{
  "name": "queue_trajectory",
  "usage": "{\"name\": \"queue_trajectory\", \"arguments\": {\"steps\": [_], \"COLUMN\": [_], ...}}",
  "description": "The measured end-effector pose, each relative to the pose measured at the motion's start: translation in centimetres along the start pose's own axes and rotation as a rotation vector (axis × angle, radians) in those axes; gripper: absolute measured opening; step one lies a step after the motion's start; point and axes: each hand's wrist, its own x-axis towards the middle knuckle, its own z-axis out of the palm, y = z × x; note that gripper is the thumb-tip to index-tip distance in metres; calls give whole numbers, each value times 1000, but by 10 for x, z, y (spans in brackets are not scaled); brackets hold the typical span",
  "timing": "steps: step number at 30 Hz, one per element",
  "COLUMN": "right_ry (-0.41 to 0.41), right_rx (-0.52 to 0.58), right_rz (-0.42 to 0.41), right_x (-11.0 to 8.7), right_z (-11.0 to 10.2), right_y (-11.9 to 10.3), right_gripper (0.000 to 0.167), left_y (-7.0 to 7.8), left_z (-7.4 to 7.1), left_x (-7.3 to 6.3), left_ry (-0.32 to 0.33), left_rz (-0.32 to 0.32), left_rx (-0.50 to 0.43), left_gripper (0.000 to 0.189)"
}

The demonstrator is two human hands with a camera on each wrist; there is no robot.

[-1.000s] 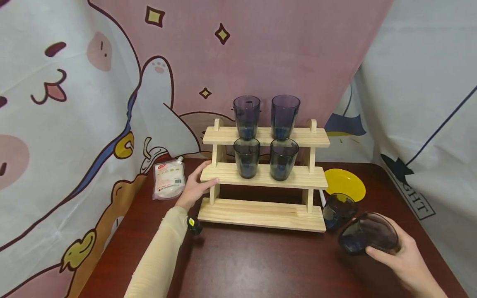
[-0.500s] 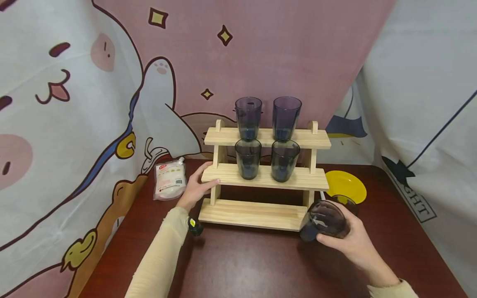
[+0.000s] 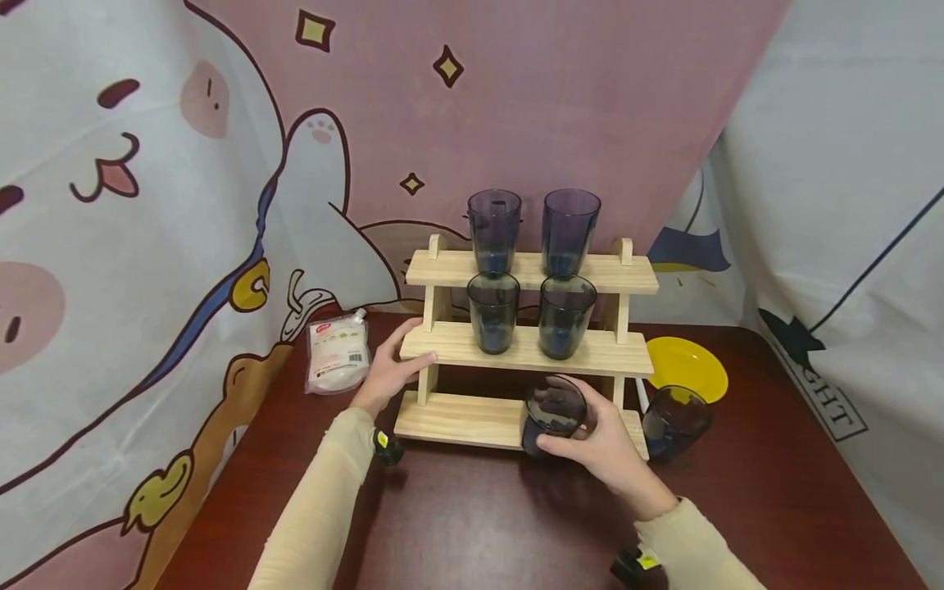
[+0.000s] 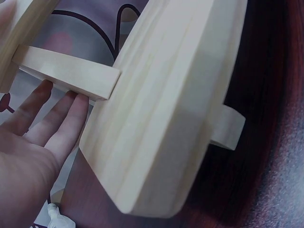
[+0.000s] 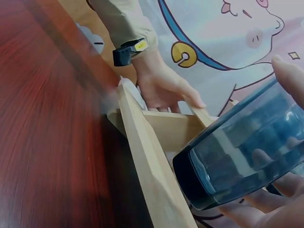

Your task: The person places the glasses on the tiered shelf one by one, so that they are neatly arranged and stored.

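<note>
My left hand grips the left end of a three-tier wooden display shelf, thumb on the middle board. In the left wrist view its fingers lie along the upright post. My right hand holds a dark tinted glass, thumb and fingers around its side. This glass is at the bottom board's front edge, right of the middle; in the right wrist view its thick base overlaps the board. Two tinted glasses stand on the top board, two more on the middle board.
Another dark glass stands on the table just right of the shelf, before a yellow plate. A white spouted pouch lies behind my left hand. Printed cloth hangs close behind the shelf and along both sides.
My right hand has carried the glass leftward from the table's right side, past the standing glass, to the shelf's bottom board. The left hand keeps its place on the shelf.
</note>
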Motion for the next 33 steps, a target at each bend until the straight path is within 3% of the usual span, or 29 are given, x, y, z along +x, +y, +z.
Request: {"name": "queue_trajectory", "arguments": {"steps": [12,22,33], "right_ry": [-11,-2,13], "right_rx": [39,34,-126], "right_rz": [57,70,20], "right_x": [32,47,54], "right_z": [42,59,64], "right_y": [17,23,29], "right_gripper": [81,76,77], "left_y": [-4,-4,-4], "left_z": [-2,-2,-1], "left_x": [3,1,1], "left_ry": [10,6,11], "left_rz": [0,-4,25], "left_rx": [14,-3,0], "left_gripper": [72,75,72]}}
